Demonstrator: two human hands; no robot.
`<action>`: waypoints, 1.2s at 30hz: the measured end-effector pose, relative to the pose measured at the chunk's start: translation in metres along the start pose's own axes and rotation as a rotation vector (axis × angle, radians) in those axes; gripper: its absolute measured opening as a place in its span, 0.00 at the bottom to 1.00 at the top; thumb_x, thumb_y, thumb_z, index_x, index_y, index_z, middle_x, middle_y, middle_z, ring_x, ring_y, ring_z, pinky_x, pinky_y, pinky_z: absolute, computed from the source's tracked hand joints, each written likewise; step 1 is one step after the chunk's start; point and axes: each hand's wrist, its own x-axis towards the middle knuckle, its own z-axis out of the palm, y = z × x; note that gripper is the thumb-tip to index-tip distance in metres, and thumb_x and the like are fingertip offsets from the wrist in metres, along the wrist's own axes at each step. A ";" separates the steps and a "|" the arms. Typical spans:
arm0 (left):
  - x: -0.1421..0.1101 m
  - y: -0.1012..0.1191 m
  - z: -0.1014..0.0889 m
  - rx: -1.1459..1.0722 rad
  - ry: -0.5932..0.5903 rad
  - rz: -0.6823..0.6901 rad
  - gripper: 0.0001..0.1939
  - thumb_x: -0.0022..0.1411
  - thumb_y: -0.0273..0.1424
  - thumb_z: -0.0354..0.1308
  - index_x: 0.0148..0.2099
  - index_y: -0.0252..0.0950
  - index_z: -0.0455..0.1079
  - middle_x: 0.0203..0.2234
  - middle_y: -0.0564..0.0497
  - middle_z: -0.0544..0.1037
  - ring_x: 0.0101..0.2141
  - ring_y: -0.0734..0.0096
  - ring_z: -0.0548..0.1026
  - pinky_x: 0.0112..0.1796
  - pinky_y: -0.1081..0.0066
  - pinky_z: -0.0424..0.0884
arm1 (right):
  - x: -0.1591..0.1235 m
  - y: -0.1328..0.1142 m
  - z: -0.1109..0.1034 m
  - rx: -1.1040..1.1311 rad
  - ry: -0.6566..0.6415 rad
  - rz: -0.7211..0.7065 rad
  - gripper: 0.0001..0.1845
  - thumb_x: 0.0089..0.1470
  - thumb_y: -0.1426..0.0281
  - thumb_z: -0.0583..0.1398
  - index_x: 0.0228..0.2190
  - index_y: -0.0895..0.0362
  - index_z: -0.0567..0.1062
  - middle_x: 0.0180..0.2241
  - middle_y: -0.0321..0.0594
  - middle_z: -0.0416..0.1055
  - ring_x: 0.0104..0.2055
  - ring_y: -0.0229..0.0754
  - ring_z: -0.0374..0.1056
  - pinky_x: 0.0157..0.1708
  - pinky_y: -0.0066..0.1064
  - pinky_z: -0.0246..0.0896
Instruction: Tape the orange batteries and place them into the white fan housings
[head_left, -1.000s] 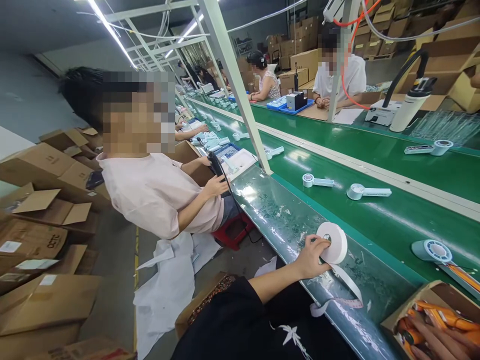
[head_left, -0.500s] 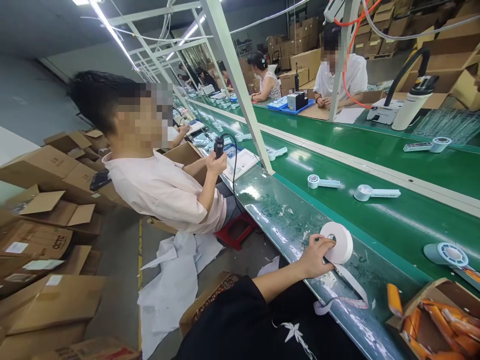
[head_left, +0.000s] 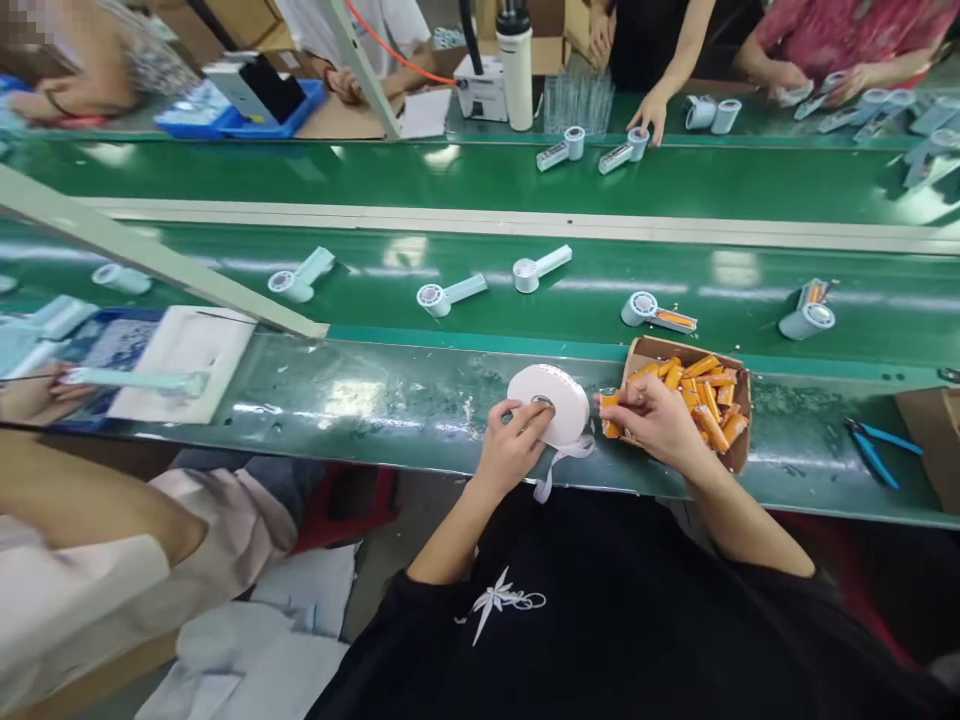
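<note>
My left hand (head_left: pixel 510 442) is closed on a roll of white tape (head_left: pixel 568 392), its fingertips at the hole in the middle. The roll lies tilted near the bench's front edge, and a loose tape end (head_left: pixel 553 470) curls down from it. My right hand (head_left: pixel 664 418) pinches an orange battery-like cell (head_left: pixel 611 415) just right of the roll. Part of the cell is hidden by my fingers. Under and behind that hand stands an open cardboard box (head_left: pixel 742 425) of several more orange cells (head_left: pixel 709 400).
Light-blue handheld fan bodies (head_left: pixel 442 298) lie on the green conveyor (head_left: pixel 360 285) beyond the bench. Blue-handled pliers (head_left: pixel 874 455) rest at the right. A slanted metal post (head_left: pixel 180 275) crosses the left. A co-worker's hand (head_left: pixel 37 395) is at far left; others work across the belt.
The view has swung right and down. My right hand has come into view with an orange cell pinched in it. My left hand is still on the tape roll.
</note>
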 end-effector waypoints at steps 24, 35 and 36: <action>0.045 0.040 -0.006 0.176 0.217 -0.002 0.27 0.70 0.33 0.71 0.69 0.47 0.78 0.45 0.44 0.88 0.45 0.52 0.67 0.49 0.51 0.60 | 0.024 0.003 0.035 0.598 0.475 -0.149 0.30 0.51 0.53 0.79 0.40 0.46 0.65 0.38 0.31 0.80 0.44 0.43 0.84 0.48 0.37 0.83; 0.023 0.018 -0.059 -0.016 0.082 -0.020 0.30 0.67 0.43 0.75 0.66 0.39 0.78 0.40 0.43 0.82 0.45 0.53 0.70 0.48 0.57 0.65 | 0.011 0.005 -0.031 0.653 0.402 -0.076 0.48 0.43 0.62 0.83 0.59 0.37 0.67 0.50 0.33 0.85 0.51 0.48 0.85 0.48 0.41 0.86; 0.018 0.008 -0.064 -0.001 0.060 -0.039 0.30 0.67 0.43 0.75 0.67 0.40 0.77 0.40 0.43 0.82 0.45 0.52 0.70 0.49 0.56 0.66 | 0.004 0.006 -0.028 0.621 0.377 -0.046 0.50 0.44 0.60 0.83 0.62 0.36 0.66 0.50 0.35 0.85 0.52 0.49 0.85 0.50 0.42 0.86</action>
